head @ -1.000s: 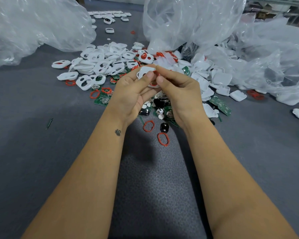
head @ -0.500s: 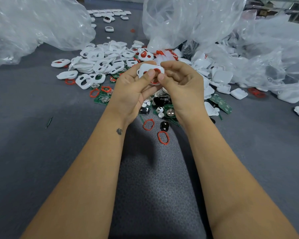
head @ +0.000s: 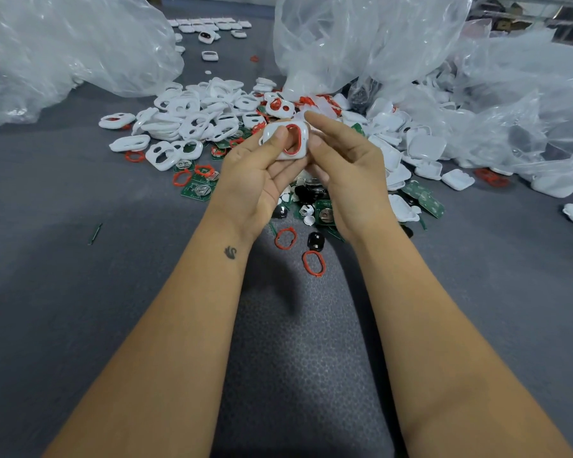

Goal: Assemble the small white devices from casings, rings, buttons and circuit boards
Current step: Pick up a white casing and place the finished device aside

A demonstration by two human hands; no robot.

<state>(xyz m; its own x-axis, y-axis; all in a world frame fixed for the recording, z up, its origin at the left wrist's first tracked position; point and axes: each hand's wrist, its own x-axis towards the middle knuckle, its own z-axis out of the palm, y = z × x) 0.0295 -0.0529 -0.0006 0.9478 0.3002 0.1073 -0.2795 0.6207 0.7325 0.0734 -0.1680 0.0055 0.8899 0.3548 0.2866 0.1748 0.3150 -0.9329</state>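
Casing look: white casing (head: 284, 141), a rounded rectangle with glossy faces; an orange-red ring (head: 293, 139) lines its large oval opening.
Casing position: held up between both hands, above the heap of loose casings (head: 192, 120) and green circuit boards (head: 197, 190) on the grey mat (head: 80, 292).
Casing direction: open face turned toward the camera; long axis runs roughly left to right, tilted a little.
Left hand (head: 258, 173): fingers curled under the casing, thumb pressing its front face beside the ring.
Right hand (head: 348, 166): fingers loosely bent beside the casing's right edge; whether they grip it cannot be told.
Near the wrists: two loose red rings (head: 314, 263) and a black button (head: 315, 241) on the mat.
Behind: clear plastic bags (head: 361, 38).
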